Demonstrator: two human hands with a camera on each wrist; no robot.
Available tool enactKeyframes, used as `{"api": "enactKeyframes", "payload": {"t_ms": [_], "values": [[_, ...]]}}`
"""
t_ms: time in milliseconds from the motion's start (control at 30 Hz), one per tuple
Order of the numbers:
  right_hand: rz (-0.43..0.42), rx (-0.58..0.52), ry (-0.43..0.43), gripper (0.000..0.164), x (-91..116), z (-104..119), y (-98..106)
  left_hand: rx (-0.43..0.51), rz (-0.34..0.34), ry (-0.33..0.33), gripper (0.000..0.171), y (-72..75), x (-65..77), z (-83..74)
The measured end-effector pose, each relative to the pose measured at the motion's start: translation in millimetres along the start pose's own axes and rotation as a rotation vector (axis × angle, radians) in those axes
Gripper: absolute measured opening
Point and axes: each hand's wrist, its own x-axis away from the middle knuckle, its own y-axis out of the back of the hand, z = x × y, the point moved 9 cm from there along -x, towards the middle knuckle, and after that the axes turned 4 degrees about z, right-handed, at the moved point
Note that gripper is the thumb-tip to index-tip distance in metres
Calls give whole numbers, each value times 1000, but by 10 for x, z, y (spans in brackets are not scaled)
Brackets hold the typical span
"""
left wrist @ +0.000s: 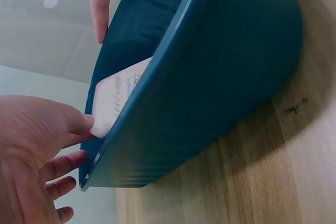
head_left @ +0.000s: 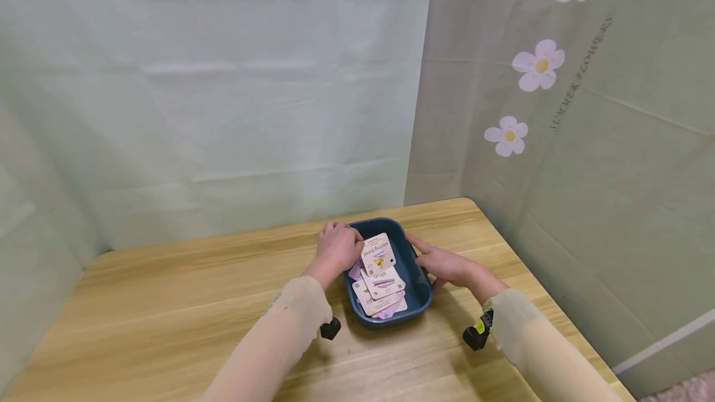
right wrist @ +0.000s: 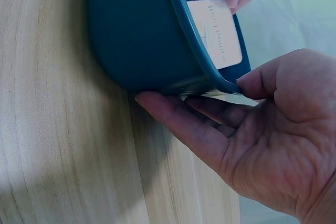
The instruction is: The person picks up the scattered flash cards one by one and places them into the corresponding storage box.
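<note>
A dark blue plastic bin (head_left: 416,293) stands on the table, holding several picture flashcards (head_left: 382,284) in a loose, overlapping pile. On top is a white flashcard (head_left: 378,256) printed "sailing boat". My left hand (head_left: 339,247) reaches over the bin's left rim and pinches this card by its edge between thumb and forefinger, the other fingers spread beside the rim in the left wrist view. On the opposite side, my right hand (head_left: 447,265) grips the bin's wall, thumb at the rim and fingers under the outside edge, as the right wrist view shows.
The wooden table (head_left: 184,303) extends far to the left of the bin, and its right edge runs close by the right forearm. Pale cloth curtains (head_left: 223,92) hang behind the table, and a flower-printed one (head_left: 614,172) on the right.
</note>
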Motion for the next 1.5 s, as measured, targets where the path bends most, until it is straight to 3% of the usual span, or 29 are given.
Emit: {"api": "enactKeyframes", "payload": {"t_ms": [233, 533, 1033, 1500], "values": [[11, 0, 10, 73, -23, 30, -35, 41, 1, 31, 29, 10, 29, 94], [15, -4, 10, 74, -64, 27, -28, 129, -3, 28, 56, 112, 95, 161], [25, 14, 17, 76, -115, 19, 13, 263, -88, -14, 74, 615, 370, 338], [19, 1, 24, 75, -126, 5, 41, 239, -179, -63, 76, 923, 741, 556]]}}
